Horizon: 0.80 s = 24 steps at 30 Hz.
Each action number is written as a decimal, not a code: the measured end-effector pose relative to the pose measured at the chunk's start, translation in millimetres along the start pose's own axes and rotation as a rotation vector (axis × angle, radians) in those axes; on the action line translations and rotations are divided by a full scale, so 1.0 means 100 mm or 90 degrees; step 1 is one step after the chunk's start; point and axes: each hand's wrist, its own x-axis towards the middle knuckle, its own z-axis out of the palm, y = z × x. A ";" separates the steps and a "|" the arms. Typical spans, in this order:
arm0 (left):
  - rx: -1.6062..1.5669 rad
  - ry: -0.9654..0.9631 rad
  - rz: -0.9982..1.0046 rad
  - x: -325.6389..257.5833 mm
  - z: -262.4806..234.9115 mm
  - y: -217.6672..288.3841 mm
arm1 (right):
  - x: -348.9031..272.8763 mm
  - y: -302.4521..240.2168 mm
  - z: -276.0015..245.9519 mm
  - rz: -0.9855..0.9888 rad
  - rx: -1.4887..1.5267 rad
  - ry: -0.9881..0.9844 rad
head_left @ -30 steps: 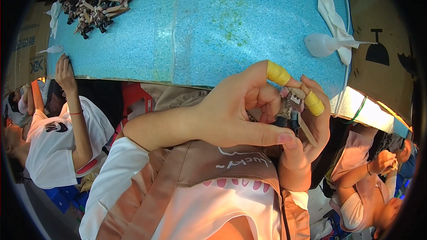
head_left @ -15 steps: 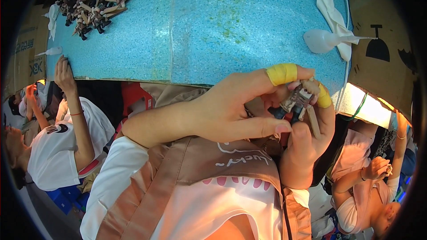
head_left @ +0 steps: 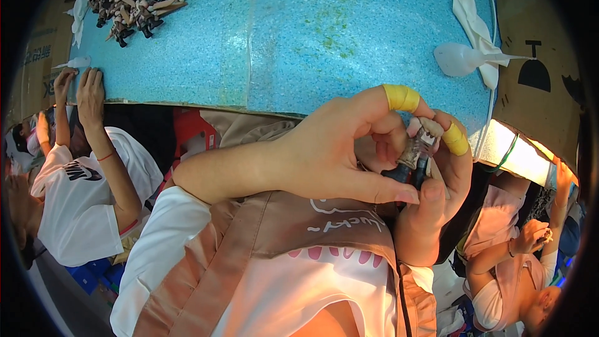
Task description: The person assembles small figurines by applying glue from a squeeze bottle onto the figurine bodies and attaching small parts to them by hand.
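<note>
Both my hands meet in front of my chest, just off the table's near edge, around one small toy figure. It has a brown-grey body, pale beige parts and dark boots. My left hand reaches across from the left, its index finger, wrapped in yellow tape, arching to the figure's top and its thumb beside the boots. My right hand closes round the figure's right side, with yellow tape on its index finger and its thumb by the legs. Fingers cover part of the figure.
A blue speckled table spans the front. Similar figures are heaped at its far left. A white squeeze bottle with a thin nozzle lies at the right beside a white cloth. People sit on both sides; one person's hands touch the left edge.
The figure has tilted slightly between my fingers, and my left thumb has shifted a little down and right. The person at the left now has a second hand at the table edge.
</note>
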 end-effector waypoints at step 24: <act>-0.222 -0.043 -0.078 -0.07 -0.01 0.07 | -0.07 0.12 -0.03 -0.170 -0.237 -0.027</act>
